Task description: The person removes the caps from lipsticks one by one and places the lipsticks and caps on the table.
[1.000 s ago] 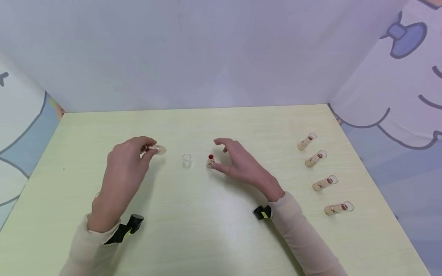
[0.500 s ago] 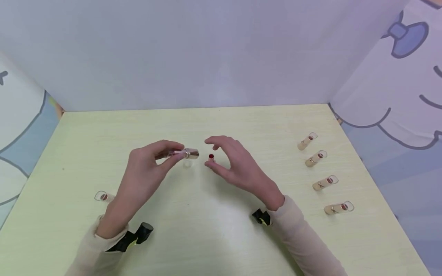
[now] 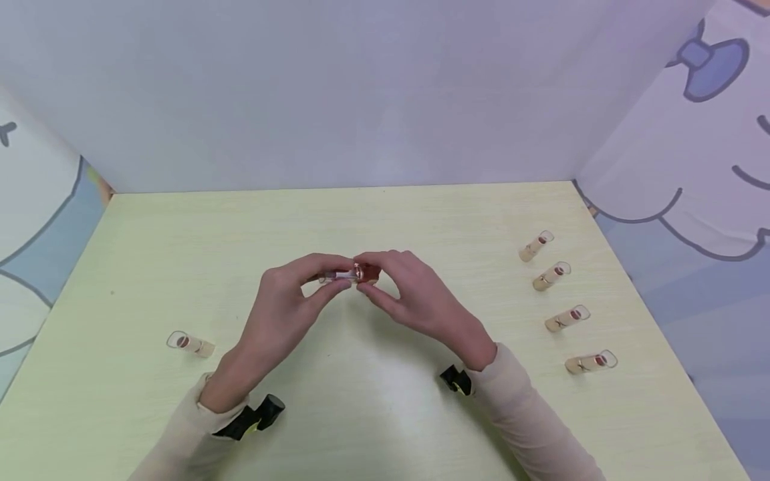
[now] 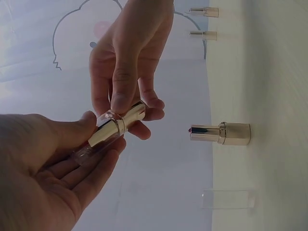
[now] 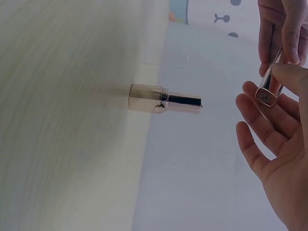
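Note:
Both hands meet on one lipstick [image 4: 132,115] with a gold base and a clear cap, held tilted above the table. My left hand [image 3: 289,294] grips the clear-cap end between thumb and fingers. At the gold base, my right hand [image 3: 421,290] pinches with thumb and fingers. Below them, an uncapped gold lipstick [image 5: 149,98] stands upright on the table, its red tip showing. Beside it a loose clear cap [image 4: 228,199] stands upright in the left wrist view. The hands hide both of these in the head view.
Several capped lipsticks, one of them the nearest lipstick [image 3: 591,362], stand in a row along the table's right side. Another capped lipstick [image 3: 190,343] stands at the left, near my left forearm. A pale wall [image 3: 337,100] rises behind the table [image 3: 385,414].
My left hand has carried the lipstick rightward to my right hand, which now pinches its base. Earlier the right hand was beside the uncapped lipstick, fingers apart. The capped lipstick at left has come into view.

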`<act>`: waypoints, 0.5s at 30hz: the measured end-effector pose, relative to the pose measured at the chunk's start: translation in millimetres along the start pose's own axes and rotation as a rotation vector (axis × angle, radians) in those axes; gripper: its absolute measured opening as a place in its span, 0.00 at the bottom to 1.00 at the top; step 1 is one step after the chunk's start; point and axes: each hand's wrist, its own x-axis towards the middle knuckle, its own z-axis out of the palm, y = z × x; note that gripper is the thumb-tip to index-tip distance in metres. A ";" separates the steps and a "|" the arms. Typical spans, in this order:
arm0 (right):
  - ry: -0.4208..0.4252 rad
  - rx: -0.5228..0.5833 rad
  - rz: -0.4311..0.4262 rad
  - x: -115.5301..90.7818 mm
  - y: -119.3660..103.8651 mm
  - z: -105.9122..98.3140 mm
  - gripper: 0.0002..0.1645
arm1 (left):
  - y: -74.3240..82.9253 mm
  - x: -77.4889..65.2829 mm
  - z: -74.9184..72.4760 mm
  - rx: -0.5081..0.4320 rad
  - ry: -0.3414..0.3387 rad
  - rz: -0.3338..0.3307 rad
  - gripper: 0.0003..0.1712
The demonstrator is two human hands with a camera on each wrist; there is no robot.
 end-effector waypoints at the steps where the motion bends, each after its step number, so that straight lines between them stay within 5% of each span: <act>1: 0.000 0.000 0.000 0.0 -0.5 -0.6 0.21 | 0.2 -0.1 0.2 -0.008 0.007 0.013 0.16; 15: 0.013 -0.038 -0.008 -12.2 -11.2 -9.9 0.20 | -4.2 -9.6 10.4 -0.146 0.051 0.154 0.18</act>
